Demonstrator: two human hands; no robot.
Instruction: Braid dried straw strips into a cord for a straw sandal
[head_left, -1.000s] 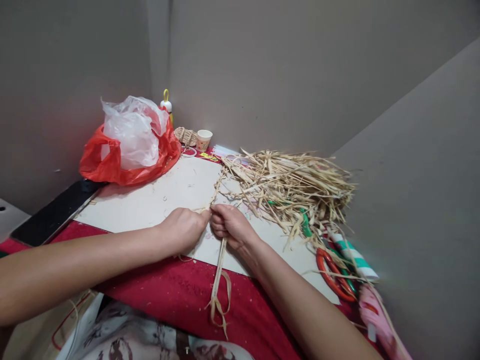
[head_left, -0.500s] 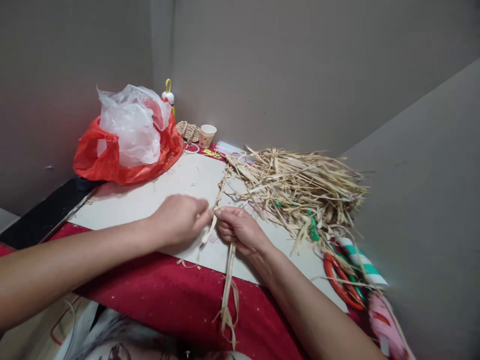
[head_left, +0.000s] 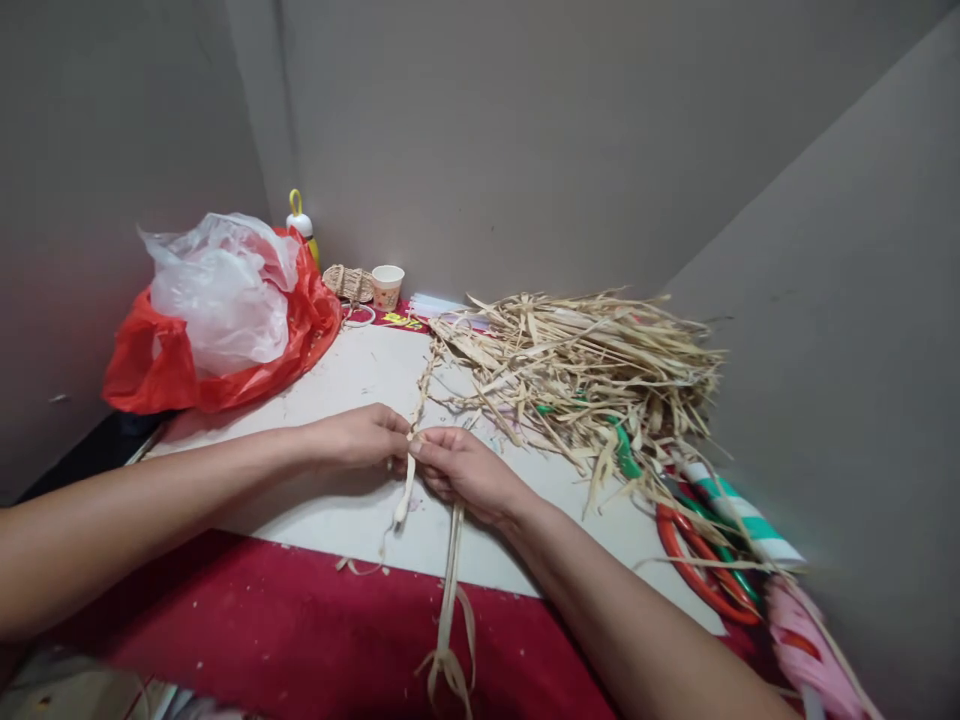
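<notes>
I have the right hand (head_left: 469, 470) pinching the plaited straw cord (head_left: 422, 395) between thumb and forefinger, its other fingers curled in. The left hand (head_left: 364, 438) meets the cord at the same spot, fingers narrowed; whether it grips, I cannot tell, because its tips are partly hidden. Half a second ago I saw it blurred and just apart from the cord; now it is back against it, so I judge the work is again at the pinch point, with the right hand keeping its hold.

A loose pale strip (head_left: 406, 495) hangs from that point towards the near side. A bunch of straw strands (head_left: 450, 575) comes from beneath the right hand and runs over the near edge of the white board (head_left: 315, 510) onto the red-covered tabletop (head_left: 300, 610). The cord's far end reaches the heap of dry straw (head_left: 600, 350) on the right.

Further out, I see a paper cup (head_left: 387, 288) and a small woven straw piece (head_left: 347, 282) at the far side, a red plastic bag (head_left: 154, 360) on the left, and a striped roll (head_left: 742, 515) at the right.
</notes>
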